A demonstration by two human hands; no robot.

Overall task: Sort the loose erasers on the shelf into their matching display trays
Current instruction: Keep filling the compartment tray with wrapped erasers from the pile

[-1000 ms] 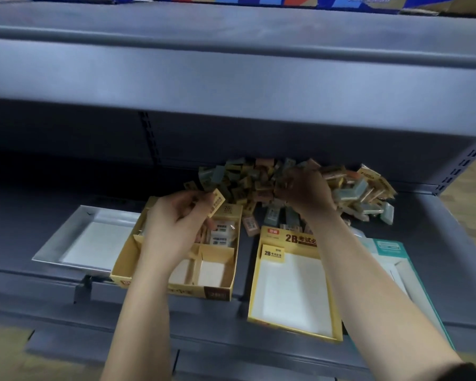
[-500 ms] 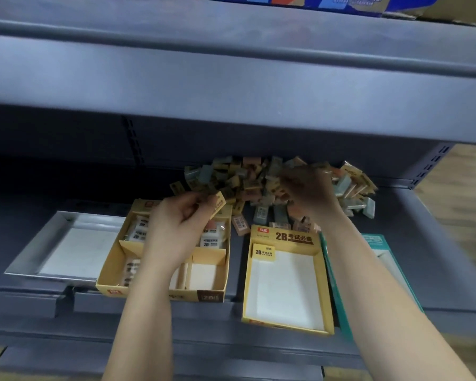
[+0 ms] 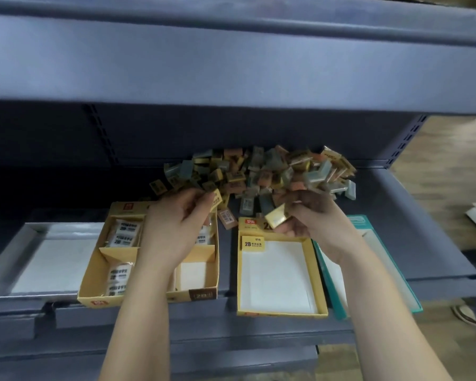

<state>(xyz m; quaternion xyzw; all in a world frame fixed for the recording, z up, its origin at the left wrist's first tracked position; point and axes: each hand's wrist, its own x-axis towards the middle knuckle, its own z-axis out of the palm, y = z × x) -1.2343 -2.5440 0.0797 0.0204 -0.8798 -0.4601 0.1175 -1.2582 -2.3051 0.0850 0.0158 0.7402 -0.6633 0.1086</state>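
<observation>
A heap of loose erasers in yellow, orange and grey wrappers lies at the back of the dark shelf. My left hand hovers over the divided yellow tray and pinches a yellow eraser at its fingertips. My right hand holds another yellow eraser above the back edge of the flat yellow 2B tray. White wrapped erasers fill the divided tray's left compartments. One yellow 2B eraser lies in the flat tray's back left corner.
A silver tray with a white floor stands at far left. A teal-edged tray lies at right, partly under my right forearm. The upper shelf overhangs the heap. An orange eraser lies between the yellow trays.
My right hand has pulled back out of the heap toward the flat yellow tray, now holding a yellow eraser. My left hand keeps its eraser and has barely moved.
</observation>
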